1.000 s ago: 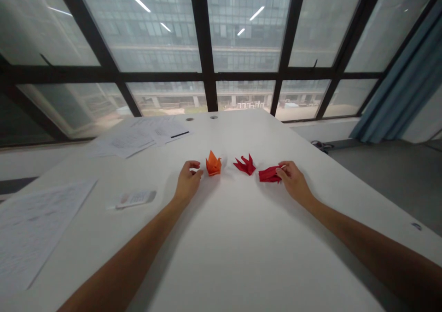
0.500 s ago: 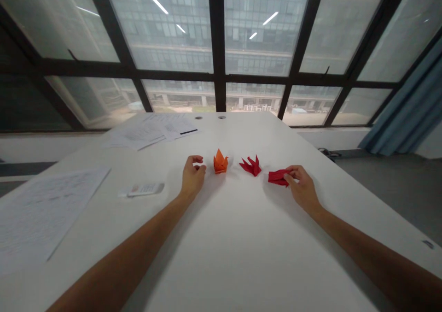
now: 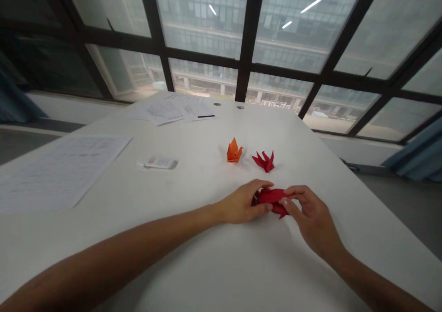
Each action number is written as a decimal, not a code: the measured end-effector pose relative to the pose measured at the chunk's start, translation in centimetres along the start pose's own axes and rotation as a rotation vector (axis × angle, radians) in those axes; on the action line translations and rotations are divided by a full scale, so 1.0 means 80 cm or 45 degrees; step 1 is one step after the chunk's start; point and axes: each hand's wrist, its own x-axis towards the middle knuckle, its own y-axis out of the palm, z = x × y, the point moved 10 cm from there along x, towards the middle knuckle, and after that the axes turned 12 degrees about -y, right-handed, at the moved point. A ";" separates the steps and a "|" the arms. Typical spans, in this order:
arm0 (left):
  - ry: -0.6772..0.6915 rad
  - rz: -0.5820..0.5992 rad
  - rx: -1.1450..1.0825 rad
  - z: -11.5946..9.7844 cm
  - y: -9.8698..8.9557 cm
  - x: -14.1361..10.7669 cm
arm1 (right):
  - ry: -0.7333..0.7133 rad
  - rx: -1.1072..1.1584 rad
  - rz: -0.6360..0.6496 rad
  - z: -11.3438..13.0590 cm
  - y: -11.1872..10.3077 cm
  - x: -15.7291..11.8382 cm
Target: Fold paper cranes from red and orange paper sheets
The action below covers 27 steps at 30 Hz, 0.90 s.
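Note:
A folded red paper piece [image 3: 274, 196] is held between both hands above the white table. My left hand [image 3: 247, 202] grips its left end, thumb below and fingers above. At its right end, my right hand [image 3: 312, 215] pinches it between thumb and fingers. Just beyond the hands, a red paper crane [image 3: 265, 161] stands on the table, touched by neither hand. To the left of that crane is an orange paper crane [image 3: 234, 151], its points upright.
The white table [image 3: 193, 266] carries a small white tube or packet [image 3: 160, 162] left of the cranes. A printed sheet [image 3: 62, 169] lies at the left, and more papers [image 3: 169, 109] lie at the far end, before the windows.
My left hand has moved right and closed on the red paper piece. My right hand has brought that piece nearer to me. The view has turned left and tilted.

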 end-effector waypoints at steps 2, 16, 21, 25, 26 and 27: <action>-0.055 0.097 -0.150 0.005 0.003 0.003 | -0.035 -0.019 0.046 0.001 0.007 -0.004; -0.315 -0.048 -0.777 0.041 -0.025 0.019 | 0.108 0.360 0.163 -0.039 0.049 -0.017; -0.258 0.152 -0.928 0.035 -0.011 0.016 | 0.139 0.476 0.170 -0.046 0.056 -0.020; -0.198 0.266 -0.843 0.029 -0.001 0.013 | 0.143 0.469 0.103 -0.045 0.050 -0.017; -0.192 0.296 -0.795 0.027 0.002 0.012 | 0.159 0.465 0.070 -0.047 0.046 -0.016; -0.196 0.326 -0.734 0.026 0.007 0.011 | 0.175 0.454 0.041 -0.049 0.043 -0.014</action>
